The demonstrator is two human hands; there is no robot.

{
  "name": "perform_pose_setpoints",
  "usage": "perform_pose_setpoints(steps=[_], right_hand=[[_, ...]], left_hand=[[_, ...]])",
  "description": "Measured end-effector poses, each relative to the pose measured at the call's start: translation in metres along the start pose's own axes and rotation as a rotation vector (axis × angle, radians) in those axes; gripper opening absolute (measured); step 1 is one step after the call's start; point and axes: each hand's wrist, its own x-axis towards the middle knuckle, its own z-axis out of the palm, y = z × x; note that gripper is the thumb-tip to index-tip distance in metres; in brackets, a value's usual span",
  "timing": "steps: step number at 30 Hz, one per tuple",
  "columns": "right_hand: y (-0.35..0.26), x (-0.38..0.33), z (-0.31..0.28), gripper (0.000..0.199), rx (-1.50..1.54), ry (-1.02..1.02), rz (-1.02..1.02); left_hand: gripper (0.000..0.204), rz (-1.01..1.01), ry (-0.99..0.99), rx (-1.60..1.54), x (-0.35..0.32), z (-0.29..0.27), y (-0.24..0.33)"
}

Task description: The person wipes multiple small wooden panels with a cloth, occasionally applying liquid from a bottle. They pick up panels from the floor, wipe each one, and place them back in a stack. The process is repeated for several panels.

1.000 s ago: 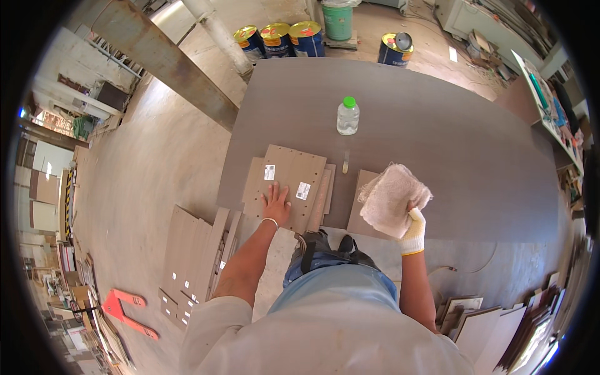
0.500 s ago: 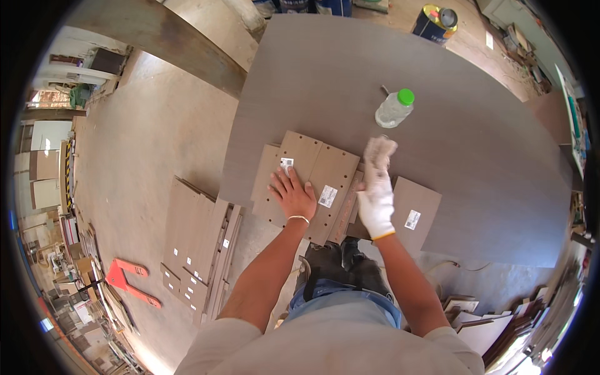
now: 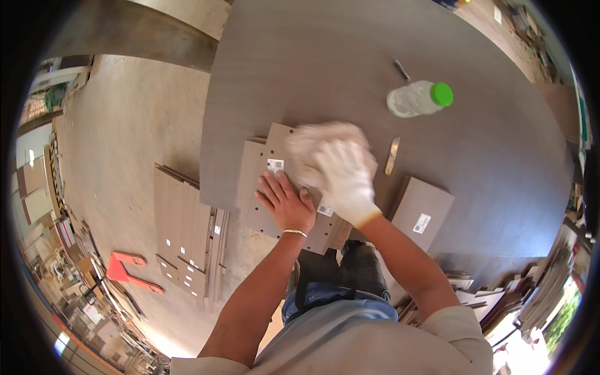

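Observation:
My left hand [image 3: 286, 201], bare with a band at the wrist, lies flat with fingers spread on a brown board [image 3: 265, 215] with drilled holes along its edges. This board lies on other boards at the near edge of the table. In a white knitted glove, my right hand [image 3: 347, 178] presses a pale rag [image 3: 312, 142] over the board's upper right part. Rag and glove are blurred by motion and hide much of the board. A white label [image 3: 275, 165] shows just beyond my left fingertips; another is partly covered by the glove.
A large brown tabletop [image 3: 300, 69] bears a clear bottle [image 3: 411, 100] with a green cap, a dark pen-like tool [image 3: 401, 70], a yellowish slim knife-like tool [image 3: 392, 156] and labelled boards [image 3: 426, 203]. Boards [image 3: 178, 212] and a red pallet jack [image 3: 125, 269] stand left.
My right hand has swung left with the rag, from beside the drilled board onto it. The slim yellowish tool has come into sight. The left hand stays flat; the whole view has shifted.

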Motion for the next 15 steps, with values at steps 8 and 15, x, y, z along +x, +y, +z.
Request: perform_pose_setpoints(steps=[8, 15], right_hand=[[-0.034, 0.063, 0.026, 0.063, -0.056, 0.037, 0.064], [-0.004, 0.024, 0.005, 0.062, -0.158, 0.011, 0.000]], left_hand=[[0.083, -0.004, -0.053, -0.046, 0.001, 0.001, 0.001], [0.081, -0.051, 0.012, -0.110, -0.005, 0.005, -0.003]])
